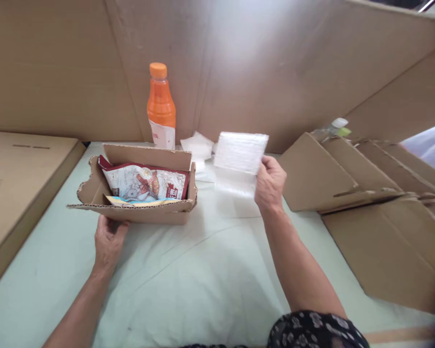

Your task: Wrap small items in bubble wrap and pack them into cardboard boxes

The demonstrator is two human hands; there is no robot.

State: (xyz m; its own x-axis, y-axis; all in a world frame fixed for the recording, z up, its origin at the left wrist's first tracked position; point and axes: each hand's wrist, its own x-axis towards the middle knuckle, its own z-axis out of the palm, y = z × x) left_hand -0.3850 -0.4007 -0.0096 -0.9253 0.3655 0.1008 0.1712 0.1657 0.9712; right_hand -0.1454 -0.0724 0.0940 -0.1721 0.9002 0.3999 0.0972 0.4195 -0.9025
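An open cardboard box (159, 217) with ragged edges sits left of centre. Inside it lie a dark-red and white printed snack packet (139, 182) and, in front of that, a yellow and blue packet (148, 202). My left hand (108, 239) grips the box at its lower front left; the fingertips are partly hidden by it. In my right hand (270, 182) is a white folded foam sheet (241, 152), pinched at its right edge and held above the cloth. Its lower part looks thin and translucent.
Behind the box stands an orange bottle (162, 106), with white crumpled sheets (197, 147) to its right. A flat carton (25, 179) lies at the left, and a divided cardboard holder (319, 174) at the right. Tall cardboard panels (275, 72) close off the back.
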